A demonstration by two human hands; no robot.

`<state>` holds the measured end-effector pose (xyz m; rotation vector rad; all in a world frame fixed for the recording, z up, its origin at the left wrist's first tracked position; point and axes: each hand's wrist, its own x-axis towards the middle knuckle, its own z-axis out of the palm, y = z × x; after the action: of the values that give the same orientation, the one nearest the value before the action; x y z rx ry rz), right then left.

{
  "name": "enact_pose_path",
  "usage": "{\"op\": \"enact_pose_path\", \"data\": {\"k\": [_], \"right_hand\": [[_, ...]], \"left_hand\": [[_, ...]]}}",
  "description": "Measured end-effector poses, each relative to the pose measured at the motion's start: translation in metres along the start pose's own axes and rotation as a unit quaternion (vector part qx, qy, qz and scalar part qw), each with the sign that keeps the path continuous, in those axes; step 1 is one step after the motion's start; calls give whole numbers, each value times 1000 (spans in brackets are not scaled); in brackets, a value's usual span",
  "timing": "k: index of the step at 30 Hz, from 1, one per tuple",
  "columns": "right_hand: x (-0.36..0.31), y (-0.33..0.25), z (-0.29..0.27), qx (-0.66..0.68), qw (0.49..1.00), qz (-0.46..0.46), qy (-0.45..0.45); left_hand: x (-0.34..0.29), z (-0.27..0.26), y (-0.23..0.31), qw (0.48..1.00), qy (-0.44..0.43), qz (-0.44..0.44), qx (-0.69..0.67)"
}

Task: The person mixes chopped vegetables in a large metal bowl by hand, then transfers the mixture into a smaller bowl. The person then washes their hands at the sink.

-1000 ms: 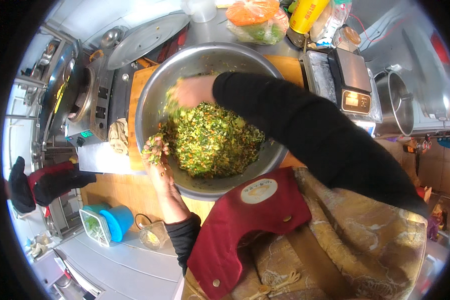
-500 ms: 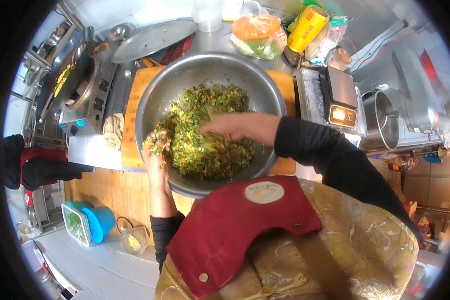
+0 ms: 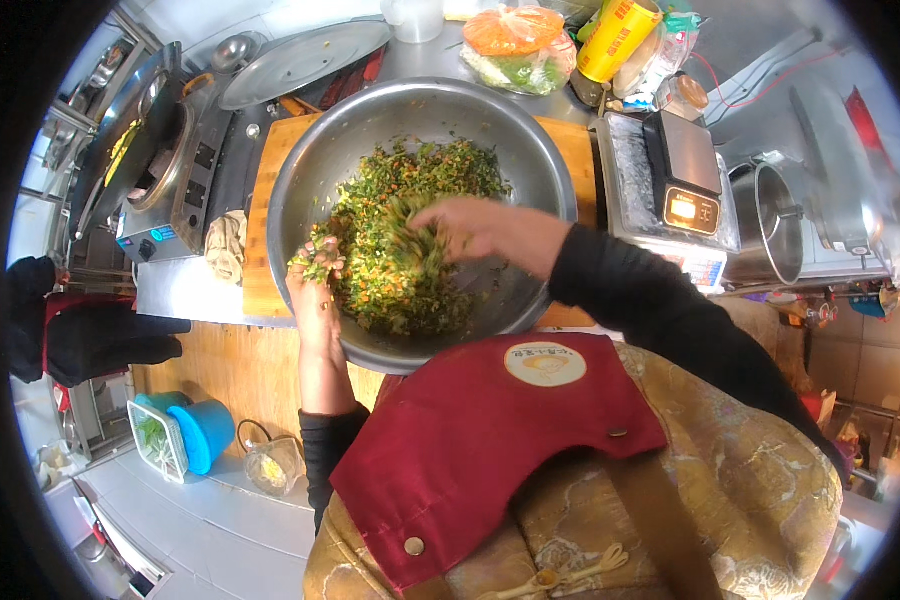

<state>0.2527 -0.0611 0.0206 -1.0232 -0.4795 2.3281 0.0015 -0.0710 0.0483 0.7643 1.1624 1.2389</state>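
Observation:
A wide metal bowl (image 3: 535, 170) holds a heap of finely chopped green vegetables (image 3: 410, 180) flecked with orange. My left hand (image 3: 317, 290) is closed at the bowl's left rim, its fingers on the inner side and coated with chopped bits. Over the heap, my right hand (image 3: 480, 235) reaches in from the right. Its fingers and the greens beside them are smeared by motion, so their grip is not plain. The bowl rests on a wooden board (image 3: 260, 255).
Left stand a gas stove (image 3: 175, 210) with a wok (image 3: 120, 150), and a crumpled cloth (image 3: 227, 245). Behind lie a round metal lid (image 3: 305, 65) and bagged vegetables (image 3: 515, 55). Right are a digital scale (image 3: 685, 160) and a tall steel pot (image 3: 770, 225). A blue bucket (image 3: 205, 435) sits lower left.
My right hand has lifted slightly and churned the greens. The heap has drawn leftward, baring more of the bowl's lower right. My left hand stays at the rim; the bowl sits slightly higher in view.

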Motion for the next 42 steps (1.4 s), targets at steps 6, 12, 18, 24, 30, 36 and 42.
{"op": "enact_pose_path", "data": {"k": [6,12,18,24,30,36,42], "right_hand": [[-11,-74,12,-500,845,-12,190],[2,23,56,-837,545,35,-39],[35,-83,-56,-848,515,-119,38],[105,-65,59,-767,621,-18,161],[23,15,95,-897,399,-27,-187],[36,-74,-29,-870,492,-42,12],[-29,-61,-45,-469,859,88,185]], "left_hand": [[5,-4,-2,1000,6,-10,20],[7,-4,-4,999,-6,-3,39],[3,-2,-7,994,-47,37,87],[1,2,-1,994,1,55,100],[1,6,1,998,38,40,40],[3,-2,-3,994,5,57,94],[3,-2,-4,994,13,48,95]]}}
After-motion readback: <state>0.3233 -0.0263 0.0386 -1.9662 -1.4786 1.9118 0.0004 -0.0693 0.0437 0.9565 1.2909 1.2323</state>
